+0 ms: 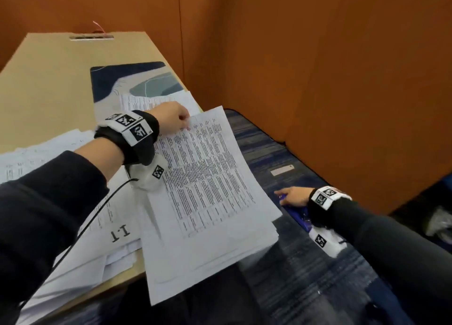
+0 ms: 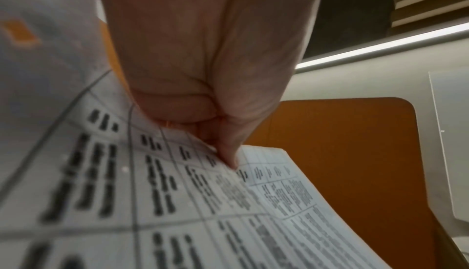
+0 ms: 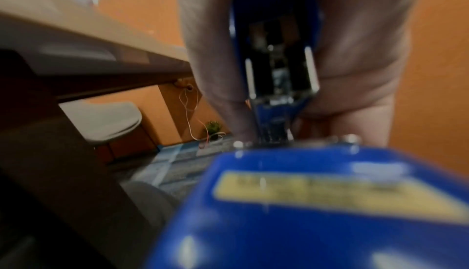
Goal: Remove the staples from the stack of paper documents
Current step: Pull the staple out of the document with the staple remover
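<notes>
The left hand (image 1: 172,119) pinches the far edge of a bundle of printed sheets (image 1: 208,183); in the left wrist view the thumb and curled fingers (image 2: 228,153) close on the top margin of a page covered in a ruled table of text. The bundle holds several sheets, their edges fanned at the near corner, though the exact count cannot be told. It sticks out past the right edge of the desk (image 1: 49,80), with its near half hanging over the carpet (image 1: 305,275).

The right hand (image 1: 294,196) is low and off to the right of the desk, over the carpet, well apart from the bundle. It grips one blue tool (image 3: 276,56), with fingers wrapped along both sides of it; the right wrist view is blurred, so whether it is a staple remover or a stapler cannot be told. A yellow label (image 3: 330,191) sits on the blue body nearest the camera.

On the desk lie two more heaps of paper: a loose pile (image 1: 80,227) at the near left, under the left forearm, with one sheet marked "1.1", and a smaller set (image 1: 146,102) beyond the left hand, resting partly on one dark blue patterned mat (image 1: 127,78). No staple can be made out in any view.
</notes>
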The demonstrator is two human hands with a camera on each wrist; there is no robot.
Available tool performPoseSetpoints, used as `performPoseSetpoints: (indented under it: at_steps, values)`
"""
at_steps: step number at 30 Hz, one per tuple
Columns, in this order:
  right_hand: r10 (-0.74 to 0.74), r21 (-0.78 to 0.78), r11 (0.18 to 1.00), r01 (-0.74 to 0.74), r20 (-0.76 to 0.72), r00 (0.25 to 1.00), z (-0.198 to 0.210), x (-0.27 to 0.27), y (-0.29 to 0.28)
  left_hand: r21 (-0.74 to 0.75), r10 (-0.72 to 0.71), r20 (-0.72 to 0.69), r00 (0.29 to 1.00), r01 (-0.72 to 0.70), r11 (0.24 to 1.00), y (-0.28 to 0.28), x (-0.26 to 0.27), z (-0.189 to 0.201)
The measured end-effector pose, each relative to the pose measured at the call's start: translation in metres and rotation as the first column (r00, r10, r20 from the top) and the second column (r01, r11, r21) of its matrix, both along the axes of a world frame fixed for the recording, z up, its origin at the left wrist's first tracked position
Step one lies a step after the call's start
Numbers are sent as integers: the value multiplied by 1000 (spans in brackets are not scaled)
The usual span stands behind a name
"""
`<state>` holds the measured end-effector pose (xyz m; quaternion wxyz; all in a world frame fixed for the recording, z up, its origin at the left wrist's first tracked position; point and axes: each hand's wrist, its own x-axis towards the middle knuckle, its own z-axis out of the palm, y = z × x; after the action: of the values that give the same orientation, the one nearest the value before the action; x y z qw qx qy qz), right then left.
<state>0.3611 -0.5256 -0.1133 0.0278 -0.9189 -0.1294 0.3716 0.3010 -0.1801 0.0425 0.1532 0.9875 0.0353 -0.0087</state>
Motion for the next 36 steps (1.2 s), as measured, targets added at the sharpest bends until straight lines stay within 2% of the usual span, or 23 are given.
performPoseSetpoints:
  at_steps: [3,6,9,11,15,19,21,23,25,27,31,36]
  values:
    - [79,-207,976,-73,20,997,-10,-8,9,15,-46,-101,994,48,999,-12,-4,-15]
    - [99,-308,950,-60,112,989,-19,-6,13,2,-17,-163,986,17,1000,-14,-13,-33]
    - [110,-378,924,-56,124,986,-11,-8,15,-28,65,-145,987,-70,997,2,-27,-22]
    - [141,-427,900,-81,110,984,-6,-5,13,10,142,-130,981,-142,990,21,-40,-6]
    - [226,-480,866,-144,117,967,-3,11,11,155,258,-295,920,-221,963,49,-69,11]
    - [298,-556,807,-200,90,950,15,11,24,179,323,-412,852,-272,946,62,-91,-3]
    - [329,-596,772,-218,83,941,16,13,27,131,326,-425,845,-299,945,61,-100,-11]
    - [332,-617,762,-198,109,937,23,5,31,-2,319,-397,861,-348,937,60,-103,-21]
    - [325,-597,784,-170,161,932,25,-6,29,-215,302,-412,859,-414,884,57,-108,-28]
    - [304,-539,830,-147,215,928,20,-6,26,-347,274,-455,847,-453,821,54,-111,-31]
    - [197,-393,913,-113,181,963,20,-8,24,-420,259,-454,852,-462,781,48,-111,-31]
    - [175,-298,946,-127,142,974,21,-8,19,-473,221,-511,831,-487,735,45,-110,-34]
